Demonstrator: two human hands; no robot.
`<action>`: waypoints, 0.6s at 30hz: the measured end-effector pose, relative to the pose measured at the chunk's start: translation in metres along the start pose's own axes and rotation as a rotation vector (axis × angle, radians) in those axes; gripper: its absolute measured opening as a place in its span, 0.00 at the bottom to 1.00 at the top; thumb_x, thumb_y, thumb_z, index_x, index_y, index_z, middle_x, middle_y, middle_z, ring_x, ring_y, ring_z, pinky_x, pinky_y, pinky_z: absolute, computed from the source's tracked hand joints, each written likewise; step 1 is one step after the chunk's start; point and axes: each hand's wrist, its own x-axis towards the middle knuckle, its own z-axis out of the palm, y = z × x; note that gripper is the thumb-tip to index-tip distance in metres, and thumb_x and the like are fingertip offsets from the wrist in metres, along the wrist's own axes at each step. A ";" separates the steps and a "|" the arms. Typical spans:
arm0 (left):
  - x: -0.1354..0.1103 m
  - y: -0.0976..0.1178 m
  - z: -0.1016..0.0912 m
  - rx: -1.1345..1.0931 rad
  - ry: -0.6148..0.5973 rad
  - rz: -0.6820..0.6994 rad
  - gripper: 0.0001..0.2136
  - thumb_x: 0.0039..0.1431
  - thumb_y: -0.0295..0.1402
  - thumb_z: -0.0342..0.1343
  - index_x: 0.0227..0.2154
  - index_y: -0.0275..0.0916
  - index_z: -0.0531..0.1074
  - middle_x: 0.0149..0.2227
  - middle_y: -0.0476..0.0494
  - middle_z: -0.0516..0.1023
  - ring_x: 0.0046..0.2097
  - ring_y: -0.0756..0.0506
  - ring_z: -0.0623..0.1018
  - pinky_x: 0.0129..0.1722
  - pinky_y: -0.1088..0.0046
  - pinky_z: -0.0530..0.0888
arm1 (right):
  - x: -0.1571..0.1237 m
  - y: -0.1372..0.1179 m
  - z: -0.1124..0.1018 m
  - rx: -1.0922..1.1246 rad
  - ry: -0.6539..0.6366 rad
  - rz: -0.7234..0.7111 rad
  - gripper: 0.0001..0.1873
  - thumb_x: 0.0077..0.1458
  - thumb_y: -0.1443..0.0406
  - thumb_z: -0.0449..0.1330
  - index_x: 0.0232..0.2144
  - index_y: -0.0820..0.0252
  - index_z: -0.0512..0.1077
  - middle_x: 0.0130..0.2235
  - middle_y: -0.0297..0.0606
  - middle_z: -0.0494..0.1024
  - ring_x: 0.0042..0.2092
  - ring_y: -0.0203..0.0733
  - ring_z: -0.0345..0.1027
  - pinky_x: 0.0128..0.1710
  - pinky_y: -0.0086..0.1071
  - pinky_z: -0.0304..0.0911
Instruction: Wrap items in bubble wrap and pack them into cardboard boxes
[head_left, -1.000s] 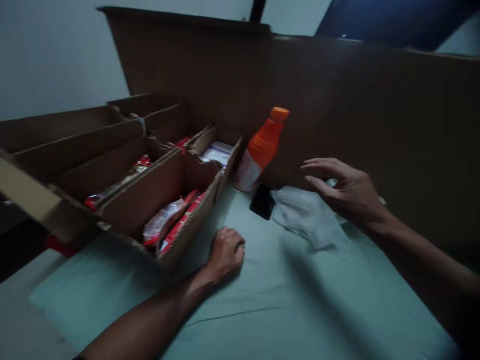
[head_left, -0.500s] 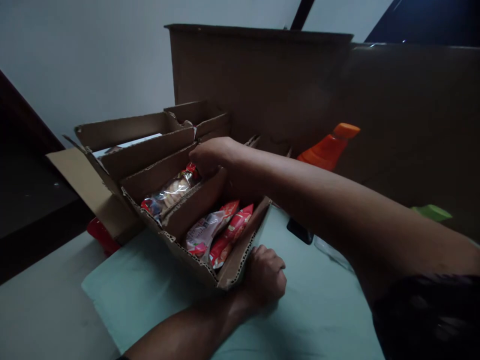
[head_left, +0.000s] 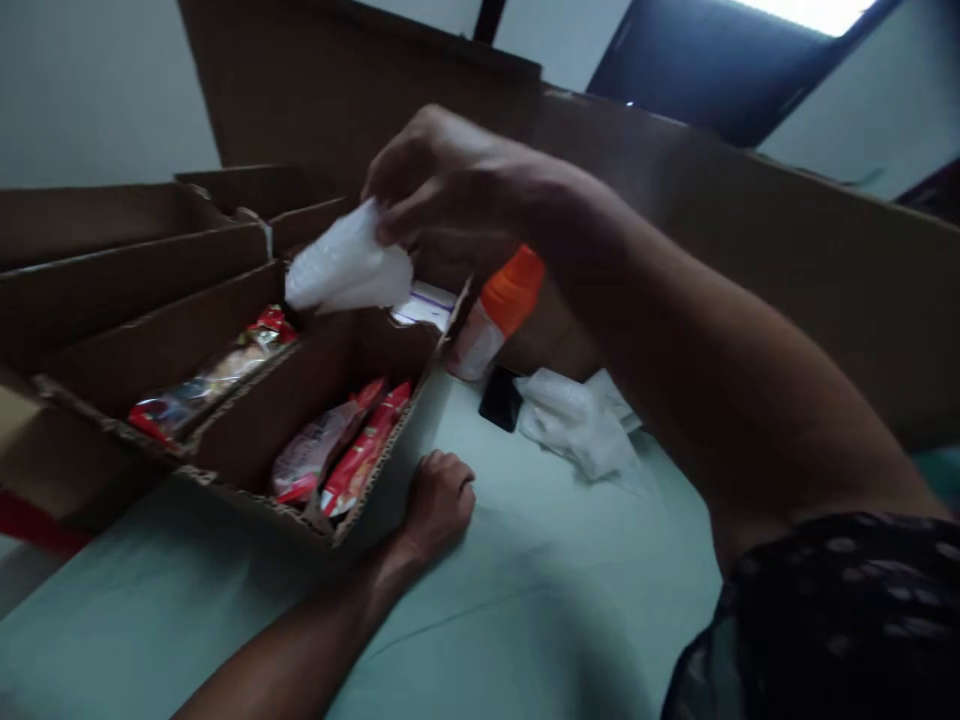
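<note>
My right hand [head_left: 442, 185] is raised above the divided cardboard box [head_left: 247, 440] and pinches a white packet [head_left: 349, 265] that hangs from my fingers over the box. My left hand [head_left: 439, 495] rests as a closed fist on the pale green surface, pressed against the box's near corner. One compartment of the box holds a clear biscuit packet with red ends [head_left: 202, 375]. The nearer one holds red and white snack packets [head_left: 337, 455].
An orange-capped bottle [head_left: 499, 310] stands behind the box, beside a small black object [head_left: 501, 398] and crumpled clear plastic bags [head_left: 581, 420]. Tall cardboard sheets [head_left: 750, 230] wall off the back and right. The pale green surface [head_left: 525, 600] stretches toward me.
My right hand was reaching down into the box and has now lifted up with a white packet pinched in its fingers. My left fist has stayed against the box.
</note>
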 end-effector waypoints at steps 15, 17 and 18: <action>-0.005 0.005 -0.005 0.064 0.012 0.074 0.09 0.57 0.26 0.50 0.29 0.41 0.75 0.33 0.45 0.80 0.39 0.43 0.76 0.42 0.64 0.71 | -0.323 0.185 0.064 -0.479 0.078 0.830 0.21 0.58 0.67 0.60 0.54 0.57 0.76 0.47 0.49 0.81 0.46 0.53 0.75 0.45 0.41 0.66; -0.002 0.005 -0.006 0.072 -0.002 0.084 0.09 0.57 0.26 0.50 0.30 0.41 0.76 0.33 0.45 0.80 0.39 0.43 0.76 0.42 0.64 0.72 | -0.322 0.174 0.064 -0.493 0.057 0.838 0.25 0.61 0.65 0.58 0.60 0.57 0.71 0.47 0.50 0.81 0.47 0.56 0.75 0.45 0.42 0.66; -0.001 0.005 -0.006 0.082 -0.009 0.088 0.09 0.57 0.26 0.50 0.30 0.41 0.76 0.33 0.45 0.80 0.38 0.43 0.76 0.42 0.64 0.72 | -0.322 0.166 0.063 -0.504 0.052 0.837 0.27 0.62 0.64 0.57 0.62 0.58 0.68 0.47 0.50 0.81 0.48 0.57 0.74 0.45 0.43 0.66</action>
